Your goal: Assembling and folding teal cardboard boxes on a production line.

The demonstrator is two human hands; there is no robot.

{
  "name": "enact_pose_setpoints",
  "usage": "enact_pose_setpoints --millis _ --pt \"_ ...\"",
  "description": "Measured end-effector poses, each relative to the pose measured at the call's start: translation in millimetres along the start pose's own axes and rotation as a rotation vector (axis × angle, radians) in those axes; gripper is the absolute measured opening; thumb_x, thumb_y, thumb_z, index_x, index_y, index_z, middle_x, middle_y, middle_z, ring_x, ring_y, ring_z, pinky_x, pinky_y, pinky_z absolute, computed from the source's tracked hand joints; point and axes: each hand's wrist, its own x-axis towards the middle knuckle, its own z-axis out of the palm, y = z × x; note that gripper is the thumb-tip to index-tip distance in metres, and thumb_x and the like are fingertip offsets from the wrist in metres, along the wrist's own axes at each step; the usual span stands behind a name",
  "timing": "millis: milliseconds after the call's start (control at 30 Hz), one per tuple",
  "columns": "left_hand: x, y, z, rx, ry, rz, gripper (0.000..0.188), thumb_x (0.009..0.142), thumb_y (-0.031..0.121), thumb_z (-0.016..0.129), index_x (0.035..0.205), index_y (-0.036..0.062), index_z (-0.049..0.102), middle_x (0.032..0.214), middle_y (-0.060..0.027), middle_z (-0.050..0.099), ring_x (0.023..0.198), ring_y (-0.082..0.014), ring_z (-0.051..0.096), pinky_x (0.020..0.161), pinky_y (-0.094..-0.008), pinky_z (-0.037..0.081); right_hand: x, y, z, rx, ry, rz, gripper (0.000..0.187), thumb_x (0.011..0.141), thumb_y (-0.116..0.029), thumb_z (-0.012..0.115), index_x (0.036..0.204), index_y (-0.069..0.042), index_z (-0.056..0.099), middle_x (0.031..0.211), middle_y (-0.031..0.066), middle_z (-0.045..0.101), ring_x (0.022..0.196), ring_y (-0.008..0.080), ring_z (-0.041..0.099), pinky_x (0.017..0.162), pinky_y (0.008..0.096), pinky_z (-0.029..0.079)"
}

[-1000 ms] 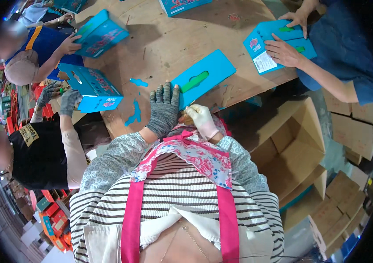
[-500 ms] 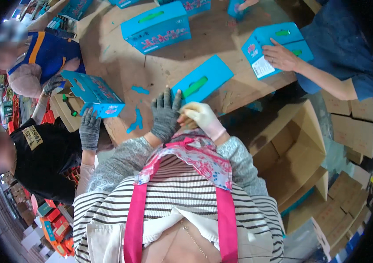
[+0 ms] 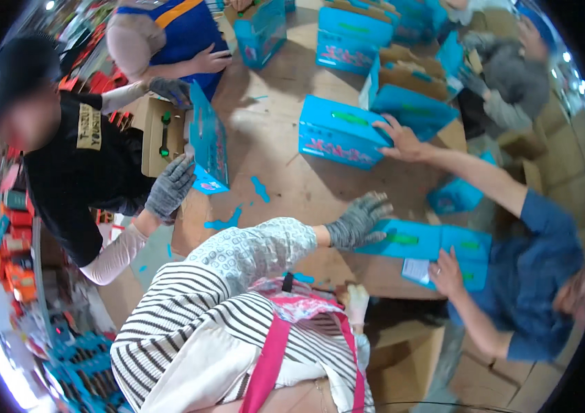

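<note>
My left hand (image 3: pixel 359 221), in a grey knit glove, reaches forward over the table with its fingers apart. Its fingertips are at the left end of a flat-topped blue carton (image 3: pixel 383 242) with a green handle; whether they press on it I cannot tell. That carton lies up against a second blue carton (image 3: pixel 474 261) with green handles and a white label, on which a person in a dark blue shirt rests one hand (image 3: pixel 448 272). Low by my pink apron is my right hand (image 3: pixel 356 303) in a pale glove, small and partly hidden, its fingers unclear.
That person's other hand (image 3: pixel 402 140) touches an upright blue carton (image 3: pixel 337 131). At left, a person in black holds an open blue carton (image 3: pixel 210 141). Blue scraps (image 3: pixel 225 219) lie on the wooden table (image 3: pixel 272 138). Below its edge stands a brown cardboard box (image 3: pixel 406 358).
My view has swung round, so the scene sits differently. My left hand has stretched forward and away from my right. The carton before me now lies against the neighbour's carton.
</note>
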Motion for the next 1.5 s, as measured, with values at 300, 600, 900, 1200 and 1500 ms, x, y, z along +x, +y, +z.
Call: enact_pose_setpoints --millis 300,600,900,1200,1500 --pt "49.8 -206.0 -92.9 -0.037 0.201 -0.803 0.08 0.089 0.062 0.051 0.129 -0.0075 0.048 0.127 -0.0294 0.054 0.116 -0.0408 0.055 0.099 -0.0446 0.044 2.8 30.1 -93.0 0.296 0.186 0.471 0.025 0.092 -0.016 0.051 0.108 0.001 0.06 0.088 0.016 0.07 0.069 0.0213 0.068 0.057 0.0282 0.053" --pt "158.0 -130.0 26.3 0.619 -0.084 0.385 0.042 0.082 0.023 0.066 0.121 0.009 0.06 0.121 -0.0163 0.061 0.118 -0.0332 0.054 0.101 -0.0428 0.042 74.2 2.7 -111.1 0.219 0.121 0.511 0.011 0.093 -0.012 0.056 0.09 -0.002 0.052 0.078 0.011 0.063 0.07 0.0234 0.07 0.056 0.0312 0.056" --pt "316.9 -195.5 -68.2 0.584 -0.488 -0.254 0.026 0.079 0.031 0.067 0.095 0.0092 0.07 0.09 -0.0185 0.069 0.083 -0.037 0.067 0.07 -0.0479 0.053 31.5 50.8 -96.0 0.331 0.164 0.549 0.02 0.09 -0.012 0.055 0.101 0.003 0.064 0.082 0.0126 0.069 0.066 0.02 0.067 0.058 0.0308 0.052" --pt "100.0 -72.1 -163.0 0.523 -0.763 -0.048 0.016 0.084 0.024 0.061 0.081 0.0091 0.066 0.07 -0.0171 0.063 0.066 -0.0361 0.063 0.06 -0.046 0.05 25.7 -82.7 -68.1 -0.051 -0.495 0.161 0.043 0.092 -0.033 0.061 0.12 0.0 0.059 0.116 0.0165 0.065 0.106 0.0246 0.063 0.092 0.0333 0.047" --pt "-71.6 3.0 -247.0 0.033 -0.926 -0.113 0.023 0.083 0.026 0.066 0.093 0.0052 0.065 0.074 -0.0168 0.063 0.064 -0.0359 0.061 0.055 -0.0439 0.048 58.4 -293.0 -10.7 -0.835 -0.451 -0.843 0.064 0.069 -0.02 0.075 0.125 0.002 0.052 0.127 0.0206 0.054 0.121 0.0379 0.05 0.1 0.0453 0.043"
